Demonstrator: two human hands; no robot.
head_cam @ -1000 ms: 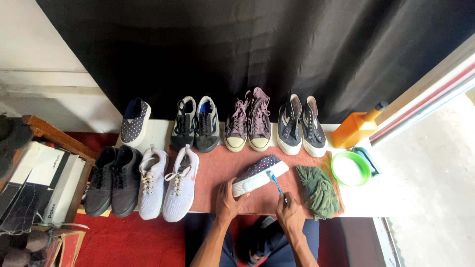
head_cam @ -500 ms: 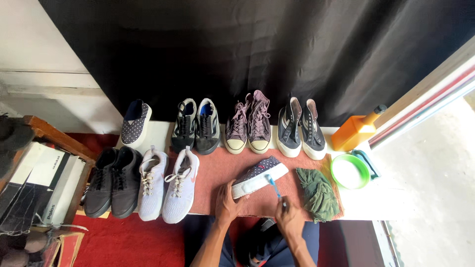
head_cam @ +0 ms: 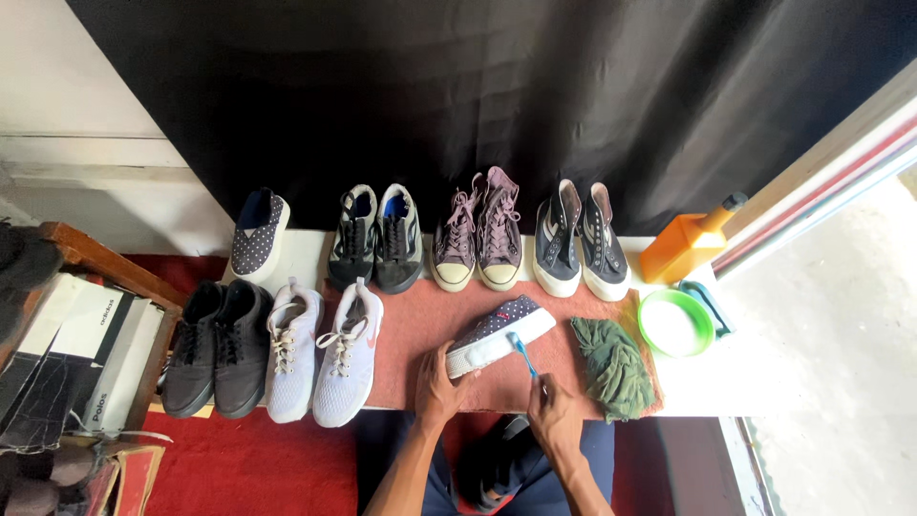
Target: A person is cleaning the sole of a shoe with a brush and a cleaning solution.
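My left hand (head_cam: 437,384) grips the heel end of a dark dotted slip-on shoe (head_cam: 500,333) with a white sole, tipped on its side on the red mat (head_cam: 411,354). A blue toothbrush (head_cam: 523,354) is in my right hand (head_cam: 554,413), and its head touches the shoe's white sole. The matching dotted shoe (head_cam: 258,235) stands alone at the back left of the white table (head_cam: 707,387).
Pairs of shoes line the back: grey trainers (head_cam: 377,237), purple high-tops (head_cam: 480,229), navy high-tops (head_cam: 580,239). Black shoes (head_cam: 216,346) and white trainers (head_cam: 325,350) sit front left. A green cloth (head_cam: 614,368), green bowl (head_cam: 675,323) and orange bottle (head_cam: 690,243) are at right.
My right hand has shifted the toothbrush along the shoe's sole, drawing back toward me and then returning to it. The left hand has kept its hold on the shoe.
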